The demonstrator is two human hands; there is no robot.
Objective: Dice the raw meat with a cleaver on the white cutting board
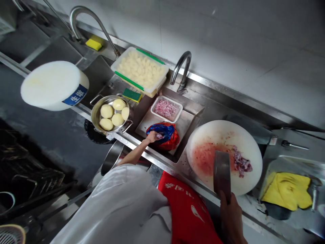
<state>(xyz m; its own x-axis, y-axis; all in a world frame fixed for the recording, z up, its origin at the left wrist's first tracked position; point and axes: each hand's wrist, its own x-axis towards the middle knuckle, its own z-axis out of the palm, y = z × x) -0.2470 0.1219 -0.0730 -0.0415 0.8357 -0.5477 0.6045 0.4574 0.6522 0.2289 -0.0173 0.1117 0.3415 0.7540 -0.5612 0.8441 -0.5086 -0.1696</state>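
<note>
My left hand [152, 136] is at the opening of a red and blue plastic bag [169, 137] in the sink, its fingers closed round a piece of pinkish meat [159, 136]. My right hand [231, 209] grips the handle of a broad cleaver [221, 171], whose blade is over the near part of a round white chopping board [223, 134]. Reddish stains mark the board, and a small heap of dark pink meat pieces [241, 162] lies on its right side. Behind the bag, a white basket [179, 113] holds chopped pink meat [165, 108].
Left of the sink stand a pot [95, 113] of peeled potatoes [106, 111], a green sponge [132, 95] and a lidded tub [142, 69]. A faucet [185, 67] arches behind the basket. A thick white block [50, 84] is far left, a yellow cloth [288, 191] right.
</note>
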